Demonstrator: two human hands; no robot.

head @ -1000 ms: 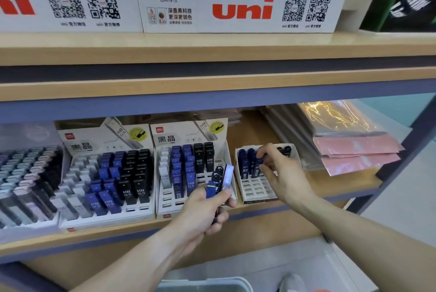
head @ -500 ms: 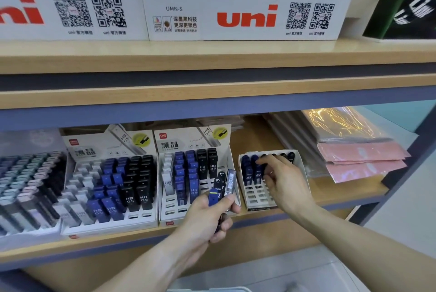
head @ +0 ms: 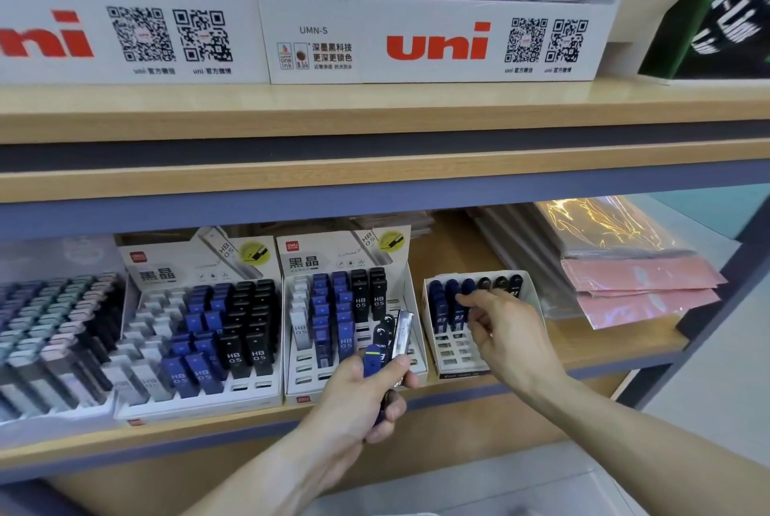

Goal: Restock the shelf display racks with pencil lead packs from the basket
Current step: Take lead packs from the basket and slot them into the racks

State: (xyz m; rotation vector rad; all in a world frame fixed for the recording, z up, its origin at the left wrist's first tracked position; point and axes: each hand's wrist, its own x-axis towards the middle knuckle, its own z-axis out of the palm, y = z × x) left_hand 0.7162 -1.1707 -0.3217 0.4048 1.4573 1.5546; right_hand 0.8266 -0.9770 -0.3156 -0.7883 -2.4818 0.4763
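My left hand (head: pixel 362 394) grips a small bunch of pencil lead packs (head: pixel 389 342), blue, black and clear, in front of the middle display rack (head: pixel 416 332). My right hand (head: pixel 504 332) reaches into the small white rack (head: pixel 531 290) on the right. Its fingertips pinch a blue lead pack (head: pixel 467 290) in the rack's third column. That rack holds blue packs on the left and black ones on the right, with its front slots bare. The basket is out of view.
A wider rack (head: pixel 200 397) of grey, blue and black HB 0.5 packs stands left of the middle one, with another rack (head: pixel 50 328) further left. Pink and gold plastic-wrapped packets (head: pixel 637 286) lie on the shelf's right. White uni boxes (head: pixel 433 44) sit on the shelf above.
My right hand has shifted slightly left and down inside the small rack, onto the blue pack in the third column. My left hand stays put with its bunch of packs.
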